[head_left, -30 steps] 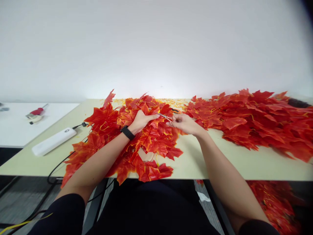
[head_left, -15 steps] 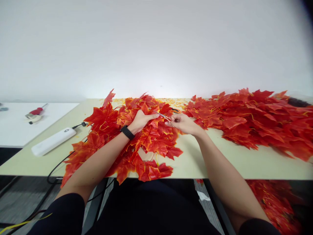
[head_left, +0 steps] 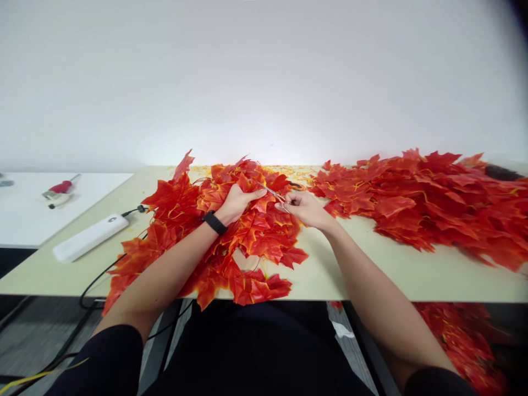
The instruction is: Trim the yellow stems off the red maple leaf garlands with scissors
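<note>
A heap of red-orange artificial maple leaves (head_left: 259,236) lies in front of me and hangs partly over the table's front edge. My left hand (head_left: 238,203), with a black band at the wrist, is closed among the leaves, its thumb stretched to the right; leaves hide most of its fingers. It appears to grip a leaf there. Small metal scissors (head_left: 274,193) are held in my right hand (head_left: 303,208), fingers around the handles. Their blades point left, close to my left thumb tip. Whether they touch a stem is too small to tell.
A larger pile of red leaves (head_left: 421,203) covers the table's right side. Orange-and-black handles (head_left: 297,186) lie behind my right hand. Yellow scraps (head_left: 289,171) are strewn along the back edge. A white power bank-like device (head_left: 91,237) with a black cable lies left. More leaves (head_left: 462,341) are below the table.
My right hand and the scissors have shifted slightly left, so the blades reach further past my left thumb. My left hand has hardly moved.
</note>
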`<action>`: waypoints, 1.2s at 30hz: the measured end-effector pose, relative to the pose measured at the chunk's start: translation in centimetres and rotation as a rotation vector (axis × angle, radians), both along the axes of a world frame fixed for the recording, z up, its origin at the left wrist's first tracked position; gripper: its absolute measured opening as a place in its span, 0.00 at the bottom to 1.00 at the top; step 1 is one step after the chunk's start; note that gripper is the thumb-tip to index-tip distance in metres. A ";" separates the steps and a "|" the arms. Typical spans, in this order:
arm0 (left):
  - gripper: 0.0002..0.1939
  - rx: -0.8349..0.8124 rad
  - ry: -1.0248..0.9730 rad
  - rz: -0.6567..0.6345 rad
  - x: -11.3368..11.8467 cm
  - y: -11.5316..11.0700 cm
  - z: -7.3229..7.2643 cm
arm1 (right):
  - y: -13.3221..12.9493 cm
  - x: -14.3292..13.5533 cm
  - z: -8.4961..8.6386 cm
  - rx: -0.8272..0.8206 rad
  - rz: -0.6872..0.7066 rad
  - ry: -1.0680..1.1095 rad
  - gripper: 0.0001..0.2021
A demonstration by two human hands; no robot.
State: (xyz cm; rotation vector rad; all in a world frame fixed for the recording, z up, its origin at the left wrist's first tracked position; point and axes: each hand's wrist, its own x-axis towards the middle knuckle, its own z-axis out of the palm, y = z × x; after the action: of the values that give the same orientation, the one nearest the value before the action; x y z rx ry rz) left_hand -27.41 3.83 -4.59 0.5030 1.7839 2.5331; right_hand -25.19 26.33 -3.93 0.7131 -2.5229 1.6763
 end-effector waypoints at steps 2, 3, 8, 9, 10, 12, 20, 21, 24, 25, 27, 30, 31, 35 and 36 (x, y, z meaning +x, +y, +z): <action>0.24 0.000 0.016 -0.002 -0.1 0.0 -0.1 | -0.4 0.1 -0.2 0.009 -0.041 0.022 0.28; 0.24 -0.002 0.024 0.002 -0.1 0.0 -0.1 | -0.7 0.2 -0.2 0.006 -0.057 0.029 0.28; 0.21 0.039 0.124 0.097 -0.1 0.5 -0.2 | -2.1 1.0 -0.1 -0.062 -0.116 0.076 0.29; 0.20 0.060 0.127 0.116 0.0 0.7 -0.2 | -2.4 1.1 -0.1 -0.077 -0.132 0.085 0.29; 0.19 0.083 0.118 0.130 0.0 0.8 -0.1 | -2.6 1.2 -0.2 -0.091 -0.145 0.089 0.29; 0.18 0.127 0.095 0.159 0.1 1.1 0.1 | -3.0 1.3 -0.4 -0.115 -0.151 0.086 0.28; 0.15 0.183 0.127 0.168 0.5 1.2 0.3 | -3.7 0.9 -1.9 -0.128 -0.192 0.171 0.22; 0.16 0.188 0.118 0.172 0.5 1.2 0.2 | -3.8 0.8 -2.0 -0.122 -0.203 0.188 0.21; 0.19 0.195 0.085 0.179 0.5 1.3 0.1 | -3.8 0.6 -2.3 -0.088 -0.244 0.240 0.17; 0.19 0.198 0.072 0.179 0.6 1.3 0.1 | -3.8 0.6 -2.4 -0.076 -0.251 0.249 0.16; 0.20 0.203 0.051 0.177 0.7 1.4 0.1 | -3.8 0.6 -2.6 -0.065 -0.259 0.255 0.15; 0.20 0.203 0.041 0.181 1.0 1.6 0.1 | -4.0 0.6 -2.8 -0.068 -0.252 0.247 0.15; 0.20 0.202 0.041 0.185 1.0 1.7 0.1 | -4.0 0.6 -2.9 -0.071 -0.250 0.245 0.15; 0.20 0.213 0.025 0.187 1.2 1.8 0.0 | -4.2 0.5 -3.1 -0.081 -0.240 0.233 0.16; 0.19 0.215 0.024 0.183 1.2 1.8 0.0 | -4.2 0.4 -3.2 -0.082 -0.237 0.231 0.16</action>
State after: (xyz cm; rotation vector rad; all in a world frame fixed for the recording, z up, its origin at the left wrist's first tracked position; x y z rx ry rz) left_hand -26.22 5.68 -4.54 0.3907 1.6440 2.8750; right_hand -24.75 22.13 -7.09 0.5407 -2.2662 1.5135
